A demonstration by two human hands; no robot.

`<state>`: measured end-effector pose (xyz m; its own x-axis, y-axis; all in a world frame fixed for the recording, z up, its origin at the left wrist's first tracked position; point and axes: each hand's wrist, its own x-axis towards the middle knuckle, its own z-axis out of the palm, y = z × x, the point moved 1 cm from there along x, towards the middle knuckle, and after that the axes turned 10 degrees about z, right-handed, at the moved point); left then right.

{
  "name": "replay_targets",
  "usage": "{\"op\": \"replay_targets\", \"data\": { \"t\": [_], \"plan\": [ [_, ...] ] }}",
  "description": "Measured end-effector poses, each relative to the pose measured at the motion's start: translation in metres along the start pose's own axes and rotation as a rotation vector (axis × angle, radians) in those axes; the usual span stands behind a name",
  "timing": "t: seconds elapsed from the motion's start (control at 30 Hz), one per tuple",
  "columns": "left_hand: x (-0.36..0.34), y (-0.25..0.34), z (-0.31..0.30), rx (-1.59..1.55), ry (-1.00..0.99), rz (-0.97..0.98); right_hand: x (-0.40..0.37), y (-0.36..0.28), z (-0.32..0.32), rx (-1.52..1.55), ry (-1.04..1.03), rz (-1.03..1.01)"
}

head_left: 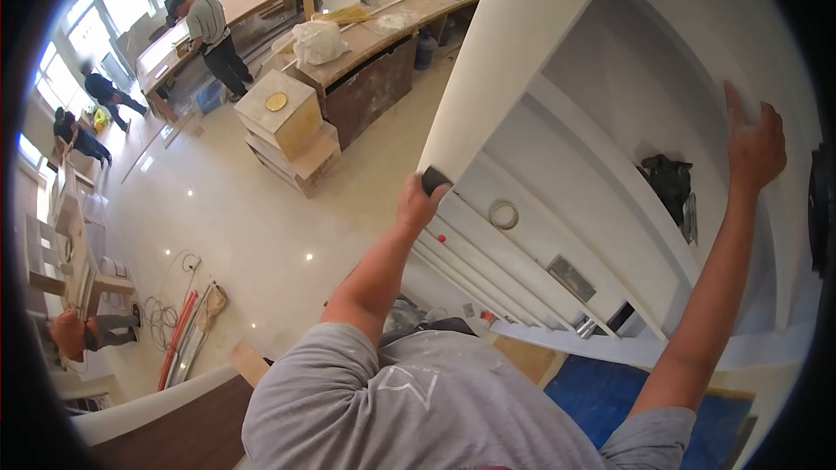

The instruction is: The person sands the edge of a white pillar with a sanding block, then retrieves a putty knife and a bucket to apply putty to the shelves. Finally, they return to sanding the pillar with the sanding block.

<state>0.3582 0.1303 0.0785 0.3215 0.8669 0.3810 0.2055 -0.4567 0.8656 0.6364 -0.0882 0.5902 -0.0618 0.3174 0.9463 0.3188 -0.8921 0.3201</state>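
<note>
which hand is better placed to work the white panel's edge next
Left. The left hand presses a dark block against the white panel at its lower end; the right hand lies flat on the shelf wall, far from it.

Room interior, viewed from above. A pale glossy floor (252, 226) reflects small bright spots of light, and tall windows (113, 0) at upper left admit daylight. A long wooden counter (392, 26) carries a white bag (318, 42) and a broom (344, 15). Stacked wooden boxes (287, 126) stand just beside it. Loose cables (161, 313) lie on the floor at lower left. Blue sheeting (610, 392) covers the floor at lower right.
</note>
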Motion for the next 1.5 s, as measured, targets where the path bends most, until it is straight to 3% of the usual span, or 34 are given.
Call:
{"op": "replay_targets", "data": {
  "t": [0.07,0.2,0.3,0.43,0.5,0.57,0.67,0.77,0.87,0.9,1.0,1.03,1.13,1.27,1.3,1.4,1.43,1.5],
  "plan": [
    [-0.015,-0.012,-0.009,-0.041,-0.008,-0.102,0.003,-0.001,0.003,-0.029,0.010,0.004],
    [0.036,0.079,-0.027,-0.166,0.169,0.017,0.000,0.000,0.005,-0.075,-0.051,0.019],
    [0.065,0.101,-0.020,-0.095,0.194,0.187,0.000,-0.001,0.004,-0.044,-0.074,0.041],
    [0.025,0.016,0.006,0.002,0.052,0.047,0.001,0.003,0.006,-0.003,0.035,0.018],
    [0.003,0.003,-0.004,-0.010,0.014,0.019,0.000,0.001,0.002,0.019,-0.009,0.050],
    [0.005,0.006,-0.008,-0.062,0.073,-0.016,0.003,-0.003,-0.001,0.016,-0.015,0.072],
    [0.059,0.105,-0.031,-0.185,0.149,0.112,0.000,-0.005,-0.004,0.020,-0.007,0.045],
    [0.093,0.147,-0.031,-0.127,0.206,0.269,0.000,-0.003,-0.001,0.100,0.011,0.055],
    [0.073,0.108,-0.019,-0.075,0.172,0.225,0.001,-0.002,-0.003,0.168,0.030,0.061],
    [0.060,0.082,-0.016,-0.024,0.079,0.096,-0.001,-0.003,-0.003,0.180,0.050,0.064],
    [0.045,0.057,-0.017,-0.068,0.174,0.202,0.001,-0.004,-0.005,0.200,0.037,0.095],
    [0.053,0.086,-0.022,-0.050,0.233,0.318,-0.003,-0.005,-0.006,0.207,0.005,0.103],
    [0.083,0.154,-0.036,-0.074,0.212,0.300,-0.002,-0.004,-0.008,0.188,-0.034,0.099],
    [0.062,0.107,-0.026,0.028,0.141,0.294,-0.002,-0.003,-0.004,0.214,0.006,0.088],
    [0.051,0.089,-0.026,0.057,0.086,0.213,-0.003,-0.003,-0.004,0.219,0.024,0.086],
    [0.054,0.079,-0.026,-0.077,0.227,0.235,0.002,-0.004,-0.011,0.176,-0.035,0.102],
    [0.062,0.120,-0.037,-0.114,0.230,0.284,-0.002,-0.007,-0.014,0.157,-0.087,0.101],
    [0.080,0.151,-0.039,-0.106,0.208,0.239,-0.005,-0.006,-0.008,0.185,-0.006,0.075]
  ]
}}
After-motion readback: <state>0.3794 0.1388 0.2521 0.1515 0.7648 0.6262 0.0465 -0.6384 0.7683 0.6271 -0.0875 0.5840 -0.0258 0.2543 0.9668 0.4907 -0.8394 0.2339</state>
